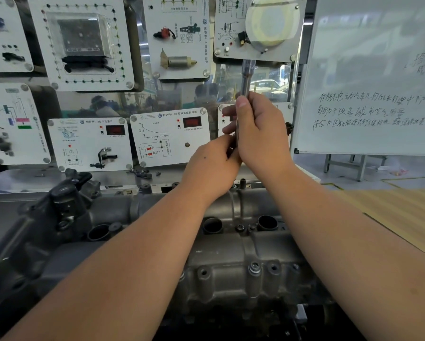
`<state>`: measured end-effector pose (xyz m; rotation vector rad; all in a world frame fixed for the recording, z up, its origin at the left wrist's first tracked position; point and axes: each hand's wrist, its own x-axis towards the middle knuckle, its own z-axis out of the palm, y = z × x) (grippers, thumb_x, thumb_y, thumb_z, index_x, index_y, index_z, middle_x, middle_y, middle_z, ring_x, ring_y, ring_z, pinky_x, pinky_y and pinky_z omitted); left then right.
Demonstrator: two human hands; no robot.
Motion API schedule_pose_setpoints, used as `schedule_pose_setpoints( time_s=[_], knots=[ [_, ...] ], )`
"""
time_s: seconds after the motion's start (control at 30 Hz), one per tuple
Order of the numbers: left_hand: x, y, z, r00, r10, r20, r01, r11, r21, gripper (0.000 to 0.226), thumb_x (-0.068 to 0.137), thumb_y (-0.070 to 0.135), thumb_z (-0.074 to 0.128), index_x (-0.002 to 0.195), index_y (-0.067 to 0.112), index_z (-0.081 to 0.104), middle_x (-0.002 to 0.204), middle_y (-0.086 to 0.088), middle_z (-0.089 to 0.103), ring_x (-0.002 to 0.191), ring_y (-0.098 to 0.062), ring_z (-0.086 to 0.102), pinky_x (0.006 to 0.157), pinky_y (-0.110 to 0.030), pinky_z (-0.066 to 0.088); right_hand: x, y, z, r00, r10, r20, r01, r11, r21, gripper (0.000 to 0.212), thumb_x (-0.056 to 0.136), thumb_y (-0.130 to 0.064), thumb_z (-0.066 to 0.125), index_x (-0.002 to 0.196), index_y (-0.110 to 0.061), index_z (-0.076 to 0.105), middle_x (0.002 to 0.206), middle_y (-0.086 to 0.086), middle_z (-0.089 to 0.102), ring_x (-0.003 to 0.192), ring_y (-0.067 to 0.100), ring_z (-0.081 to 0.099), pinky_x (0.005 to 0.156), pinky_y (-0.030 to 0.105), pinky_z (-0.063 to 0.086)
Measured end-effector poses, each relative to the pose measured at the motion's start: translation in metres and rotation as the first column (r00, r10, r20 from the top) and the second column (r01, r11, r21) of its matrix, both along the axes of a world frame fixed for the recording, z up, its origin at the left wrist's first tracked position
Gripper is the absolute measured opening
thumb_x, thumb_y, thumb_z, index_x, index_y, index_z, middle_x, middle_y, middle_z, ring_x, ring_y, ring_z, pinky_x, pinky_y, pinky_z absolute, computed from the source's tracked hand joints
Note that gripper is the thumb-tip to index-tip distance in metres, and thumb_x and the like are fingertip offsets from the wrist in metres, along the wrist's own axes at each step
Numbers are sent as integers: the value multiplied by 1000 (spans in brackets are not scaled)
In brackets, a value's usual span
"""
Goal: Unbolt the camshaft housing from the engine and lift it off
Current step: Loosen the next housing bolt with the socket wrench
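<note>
Housing (233, 254) low centre, grey casting, bolted face up; lower edge lost in shadow, left end covered by dark plastic parts (66, 210). All places below given from housing.

Right hand (258, 134) above far edge, fingers curled round chrome tool (246, 80), thumb laid up the shaft. Tool upright, shaft rising above the fist; lower end hidden behind both hands.
Left hand (212, 166) just under right, touching it, fingers curled toward the tool's lower part; object pinched, if any, not visible.
Both forearms crossed over housing, masking much of its middle and near-left.

One bolt (254, 267) seen near right front, head up. Neighbouring bosses dark; filled or not — could not tell. Three round wells (267, 222) along the far side, open.

Open air above far edge up to the panels (169, 139) behind. Right of housing: wooden top (403, 217). Beyond-right: whiteboard (369, 77), handwriting cut by frame edge. Small black bits (142, 173) on ledge behind; too small to identify.
</note>
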<state>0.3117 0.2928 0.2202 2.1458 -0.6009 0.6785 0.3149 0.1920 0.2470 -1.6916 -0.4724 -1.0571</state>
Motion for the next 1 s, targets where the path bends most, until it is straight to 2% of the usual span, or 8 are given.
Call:
schedule_pose_setpoints(
  time_s=[0.13, 0.3, 0.43, 0.53, 0.6, 0.73, 0.87, 1.0],
  knots=[
    [2, 1, 3, 1000, 28, -7, -28, 1000, -3, 13, 95, 22, 56, 84, 19, 60, 73, -2, 65, 67, -15, 61, 54, -30, 37, 1, 0, -1, 999, 42, -4, -42, 999, 10, 19, 104, -30, 50, 120, -22, 56, 99, -6, 74, 83, 9, 70, 78, 34, 56],
    [2, 2, 2, 999, 46, -4, -46, 999, -7, 14, 94, 23, 58, 82, 16, 56, 70, 1, 62, 62, -8, 57, 52, -25, 34, 0, -1, -1, 1000, 16, 18, -16, 1000, -6, 11, 104, -24, 50, 99, -32, 54, 92, -12, 72, 73, 1, 69, 68, 14, 50],
    [-1, -1, 1, 1000, 16, 4, -16, 1000, 22, 24, 99, 24, 52, 75, 27, 50, 73, -1, 63, 70, -21, 59, 58, -33, 39, 0, -1, 0, 1000, -4, -4, 4, 1000, -12, 25, 107, -22, 42, 87, -31, 55, 94, -7, 72, 74, 6, 68, 68, 27, 53],
    [1, 1, 2, 1000, 30, 9, -30, 999, 30, 18, 98, 23, 54, 80, 21, 57, 74, -3, 65, 71, -22, 61, 57, -33, 41, -1, -1, -2, 999, 51, -16, -51, 999, 3, 5, 105, -27, 48, 107, -30, 53, 98, -6, 74, 82, 6, 70, 75, 29, 55],
    [3, 2, 2, 999, 34, 2, -34, 999, 15, 10, 96, 24, 57, 93, 16, 62, 79, -3, 67, 74, -20, 62, 62, -34, 46, -1, -1, -3, 998, 64, -24, -63, 998, 15, 19, 102, -30, 55, 120, -27, 49, 101, -4, 75, 87, 8, 71, 83, 33, 57],
    [2, 2, 1, 999, 33, 1, -33, 999, -2, 10, 95, 22, 58, 93, 13, 61, 78, -4, 67, 73, -22, 62, 62, -35, 46, -1, -1, -3, 999, 29, -14, -29, 999, -20, 7, 104, -26, 52, 107, -21, 57, 94, -8, 73, 79, 6, 70, 77, 30, 56],
    [-1, 0, 1, 1000, 15, 5, -15, 1000, 8, 11, 96, 22, 54, 88, 18, 59, 80, -4, 68, 78, -26, 63, 68, -38, 49, 0, -1, -2, 999, 14, -36, -15, 999, -46, 23, 107, -22, 42, 94, -16, 59, 90, -9, 71, 75, 6, 68, 70, 25, 54],
    [1, 1, 1, 999, 35, -6, -34, 999, 35, 15, 95, 20, 55, 83, 14, 61, 74, -8, 66, 76, -30, 62, 64, -37, 47, -1, -1, -2, 998, 51, -48, -52, 998, -27, 21, 106, -29, 40, 111, -20, 59, 95, -8, 73, 74, 5, 68, 70, 30, 53]
  ],
)
